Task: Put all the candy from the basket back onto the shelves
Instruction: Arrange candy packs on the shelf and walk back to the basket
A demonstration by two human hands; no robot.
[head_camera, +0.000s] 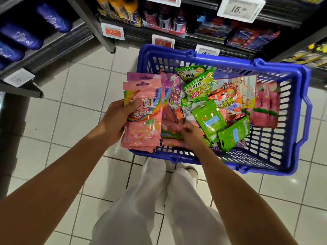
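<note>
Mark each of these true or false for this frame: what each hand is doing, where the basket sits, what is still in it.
1. The left hand holds pink Skittles bags. True.
2. The right hand rests on a shelf. False: it reaches into the blue basket.
3. The basket is empty. False: many candy packs remain, including green pouches.
4. The basket sits on the tiled floor. True.
5. The basket is red. False: blue.

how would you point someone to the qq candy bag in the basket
Look in the blue basket on the floor. Near its far wall, right of the pink packs held by the left hand, lies the qq candy bag: light green with big pink letters.
</note>
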